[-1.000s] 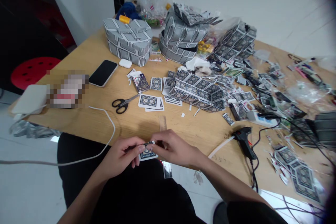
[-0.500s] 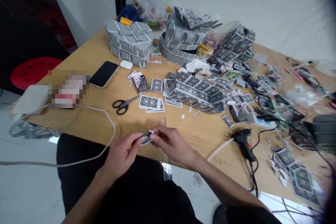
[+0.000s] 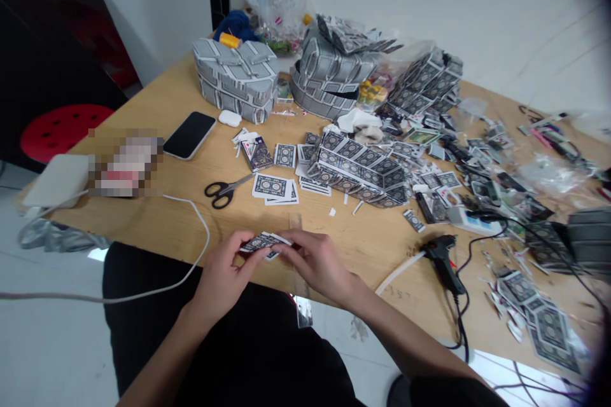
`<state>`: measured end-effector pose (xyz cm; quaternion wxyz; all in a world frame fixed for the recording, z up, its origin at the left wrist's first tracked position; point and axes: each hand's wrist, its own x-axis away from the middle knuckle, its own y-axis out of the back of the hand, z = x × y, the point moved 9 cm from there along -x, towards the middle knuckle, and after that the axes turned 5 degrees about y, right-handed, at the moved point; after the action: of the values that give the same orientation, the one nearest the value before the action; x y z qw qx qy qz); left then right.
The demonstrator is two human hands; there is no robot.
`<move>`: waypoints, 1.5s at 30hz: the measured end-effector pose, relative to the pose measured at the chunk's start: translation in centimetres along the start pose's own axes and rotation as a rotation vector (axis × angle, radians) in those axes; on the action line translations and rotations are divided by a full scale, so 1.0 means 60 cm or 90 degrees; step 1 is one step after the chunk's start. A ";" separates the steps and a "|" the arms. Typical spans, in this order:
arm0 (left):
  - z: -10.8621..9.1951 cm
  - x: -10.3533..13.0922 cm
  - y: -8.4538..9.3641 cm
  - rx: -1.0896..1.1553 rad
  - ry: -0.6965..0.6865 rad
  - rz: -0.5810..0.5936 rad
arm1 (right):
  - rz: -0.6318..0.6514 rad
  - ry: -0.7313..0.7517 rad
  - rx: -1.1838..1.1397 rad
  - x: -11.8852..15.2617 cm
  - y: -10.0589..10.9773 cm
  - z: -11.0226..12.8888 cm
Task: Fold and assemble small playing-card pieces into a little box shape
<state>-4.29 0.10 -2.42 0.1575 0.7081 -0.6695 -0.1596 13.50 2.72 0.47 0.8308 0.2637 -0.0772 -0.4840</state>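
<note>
Between my two hands, over the table's front edge, is a patterned playing card (image 3: 263,241) with creased or folded parts. My left hand (image 3: 224,273) pinches its left end between thumb and fingers. At the other end, my right hand (image 3: 317,264) grips it the same way. Whether it is one card or more than one I cannot tell. Beyond my hands lie loose playing cards (image 3: 271,186) in a small stack, back side up. Black-handled scissors (image 3: 220,194) rest to their left. A structure of folded cards (image 3: 360,168) stands further right.
A black glue gun (image 3: 443,261) with a white glue stick lies at the right, its cable trailing off the edge. Grey card-built boxes (image 3: 236,79) stand at the back. A phone (image 3: 189,135) and a white cable (image 3: 203,229) are on the left. Card scraps clutter the right side.
The card between my hands looks wider and flatter now, with more of its patterned back showing. My hands have shifted slightly; the things on the table have stayed put.
</note>
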 end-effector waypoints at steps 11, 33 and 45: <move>0.012 -0.004 -0.024 0.155 0.083 0.074 | -0.055 -0.066 -0.035 -0.004 0.018 -0.021; 0.010 0.010 -0.049 0.181 0.103 0.270 | -0.028 -0.186 -0.413 -0.004 -0.018 -0.068; 0.013 0.015 -0.058 0.155 0.134 0.335 | 0.084 -0.206 -0.333 -0.003 -0.018 -0.074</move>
<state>-1.46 -0.59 -4.63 0.1759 0.5367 -0.8242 0.0421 14.29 4.03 -3.83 0.8772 -0.0451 -0.0980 -0.4678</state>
